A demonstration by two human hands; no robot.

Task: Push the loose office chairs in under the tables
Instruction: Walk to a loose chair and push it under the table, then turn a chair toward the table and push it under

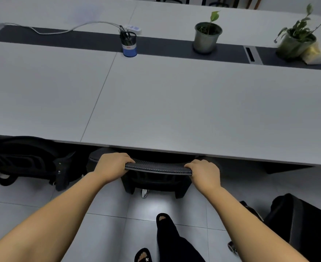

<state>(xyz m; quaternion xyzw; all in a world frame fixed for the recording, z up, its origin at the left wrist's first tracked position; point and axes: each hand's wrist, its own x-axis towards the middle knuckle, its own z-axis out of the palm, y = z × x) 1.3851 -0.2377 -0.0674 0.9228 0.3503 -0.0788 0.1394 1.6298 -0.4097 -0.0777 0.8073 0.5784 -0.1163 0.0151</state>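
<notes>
A black office chair [156,168] stands right in front of me, its seat hidden beneath the edge of the grey table [174,114]. Only the backrest's top rim and its lower frame show. My left hand [112,164] grips the left end of that rim, fingers curled over it. My right hand [205,172] grips the right end the same way. A second black chair [29,159] sits to the left, tucked partly under the table. A third black chair [303,224] stands loose on the floor at the lower right.
On the table's dark centre strip stand a blue pen cup [129,43], a power strip [134,28] with a white cable, and two potted plants [207,35] [298,41]. Light floor tiles [106,224] lie below me, with my feet in black sandals.
</notes>
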